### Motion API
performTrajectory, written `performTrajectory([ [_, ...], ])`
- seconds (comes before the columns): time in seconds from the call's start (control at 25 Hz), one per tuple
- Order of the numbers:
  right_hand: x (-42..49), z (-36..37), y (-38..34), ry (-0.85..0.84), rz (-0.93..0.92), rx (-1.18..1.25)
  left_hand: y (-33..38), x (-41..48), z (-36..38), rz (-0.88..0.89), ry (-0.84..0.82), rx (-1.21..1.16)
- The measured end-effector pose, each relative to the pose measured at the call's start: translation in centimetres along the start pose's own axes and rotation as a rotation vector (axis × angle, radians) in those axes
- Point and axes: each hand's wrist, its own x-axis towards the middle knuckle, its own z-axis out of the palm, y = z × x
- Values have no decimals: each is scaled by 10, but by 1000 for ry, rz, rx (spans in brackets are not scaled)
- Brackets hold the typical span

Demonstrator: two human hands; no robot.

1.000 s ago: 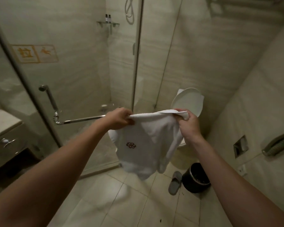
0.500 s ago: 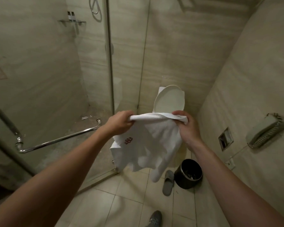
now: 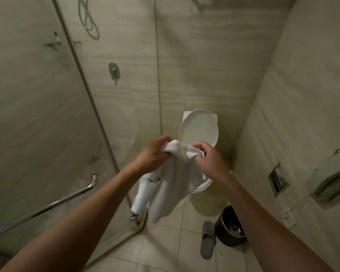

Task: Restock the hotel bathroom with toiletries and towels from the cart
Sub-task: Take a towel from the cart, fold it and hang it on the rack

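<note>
Hands, left hand and right hand, outstretched, clench white towel bunched between them.

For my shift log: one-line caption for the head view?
Restocking: left hand and right hand grip a white towel by its top edge in front of the toilet.

Floor: beige tiles, dark grout lines. Grey slipper lies flat on it, well below the fingers of the right hand. Black waste bin stands just right of the slipper, pale litter inside. Toilet stands on the floor just beyond the fingers, lid up, at the back wall. Shower screen's bottom rail crosses the tiles below-left of the fingers.
</note>
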Motion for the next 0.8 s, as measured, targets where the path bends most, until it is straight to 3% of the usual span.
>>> performTrajectory([
  [0.16, 47, -25, 19, 63, 36, -73, -9, 44, 9, 56, -24, -41],
  [0.4, 98, -42, 38, 73, -189, -242, -37, 95, 35, 80, -18, 280],
  [0.6, 143, -48, 62, 51, -320, -351, -64, 139, 57, 55, 38, 284],
  [0.8, 206, -45, 76, 92, -304, -381, -103, 210, 61, 46, 23, 245],
])
